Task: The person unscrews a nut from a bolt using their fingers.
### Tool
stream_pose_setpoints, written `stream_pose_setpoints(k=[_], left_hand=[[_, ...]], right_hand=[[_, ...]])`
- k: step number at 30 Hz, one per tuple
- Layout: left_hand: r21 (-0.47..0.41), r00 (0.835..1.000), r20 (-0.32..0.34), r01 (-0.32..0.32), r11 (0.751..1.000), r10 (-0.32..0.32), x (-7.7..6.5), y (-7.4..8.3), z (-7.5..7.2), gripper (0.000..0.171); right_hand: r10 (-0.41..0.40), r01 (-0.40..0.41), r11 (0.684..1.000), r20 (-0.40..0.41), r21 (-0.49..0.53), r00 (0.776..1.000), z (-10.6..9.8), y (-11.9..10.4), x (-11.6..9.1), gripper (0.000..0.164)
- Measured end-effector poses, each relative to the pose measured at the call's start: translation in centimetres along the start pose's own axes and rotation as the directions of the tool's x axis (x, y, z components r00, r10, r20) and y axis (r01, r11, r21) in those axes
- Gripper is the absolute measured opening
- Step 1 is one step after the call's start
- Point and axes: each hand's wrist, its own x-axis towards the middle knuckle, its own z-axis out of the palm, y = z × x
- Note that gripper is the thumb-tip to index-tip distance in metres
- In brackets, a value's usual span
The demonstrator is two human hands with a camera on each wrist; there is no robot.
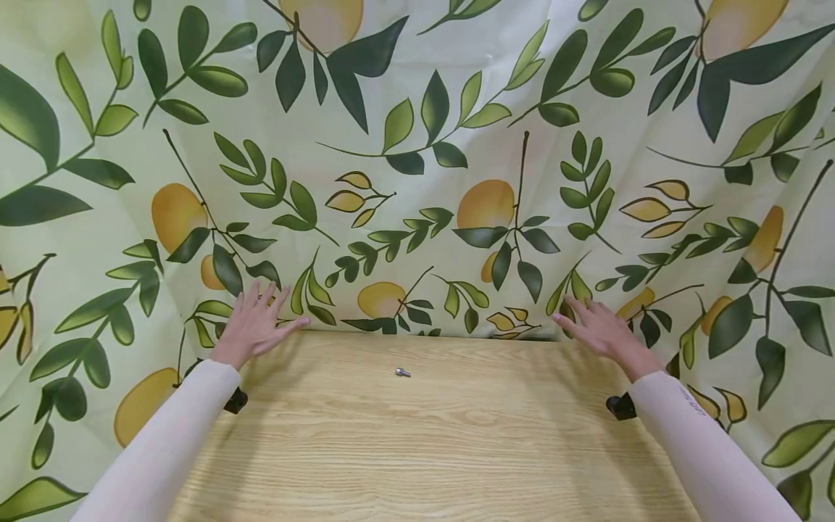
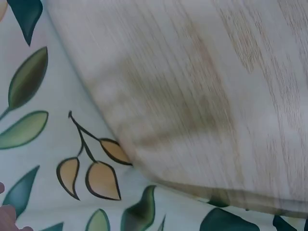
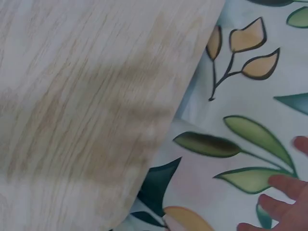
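Note:
A small silver screw (image 1: 403,373) lies on its side on the wooden table (image 1: 417,449), toward the far edge. My left hand (image 1: 254,326) is held over the table's far left corner, fingers spread and holding nothing. On the other side, my right hand (image 1: 603,328) hovers over the far right corner, its fingers extended and nothing in them. In the right wrist view, fingertips (image 3: 284,185) show at the lower right over the patterned cloth. Only a bit of the left fingers (image 2: 8,216) enters the left wrist view. The screw lies between the two hands, apart from both.
A cloth (image 1: 417,239) printed with leaves and orange fruit hangs behind the table and along both sides. A dark wrist device sits under each sleeve, left (image 1: 236,401) and right (image 1: 621,407). Shadows of the arms fall on the wood.

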Motion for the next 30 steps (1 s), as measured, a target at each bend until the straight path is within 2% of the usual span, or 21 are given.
stream_pose_setpoints(k=[6,9,18,22,30], left_hand=[[0.030,0.999,-0.019,-0.050,0.998,0.050,0.1,0.8,0.7,0.097],[0.006,0.998,-0.013,-0.069,0.998,0.069,0.0,1.8,1.1,0.096],[-0.080,0.994,0.046,-0.090,0.993,0.094,-0.4,6.0,2.5,0.095],[-0.113,0.990,0.046,-0.127,0.985,0.133,-0.4,7.9,3.5,0.092],[-0.221,0.967,0.125,-0.192,0.956,0.224,-0.4,12.3,5.8,0.086]], right_hand=[[-0.061,0.059,0.998,-0.047,-0.028,0.997,0.3,-0.7,-0.3,0.078],[-0.088,0.086,0.996,-0.047,-0.035,0.995,0.5,-1.4,-0.6,0.074],[-0.118,0.118,0.993,-0.011,-0.031,0.993,2.3,-4.2,-1.2,0.078],[-0.131,0.131,0.991,-0.015,-0.002,0.991,3.4,-4.9,-1.6,0.080],[-0.159,0.160,0.987,-0.047,0.012,0.986,5.8,-6.3,-2.3,0.079]])
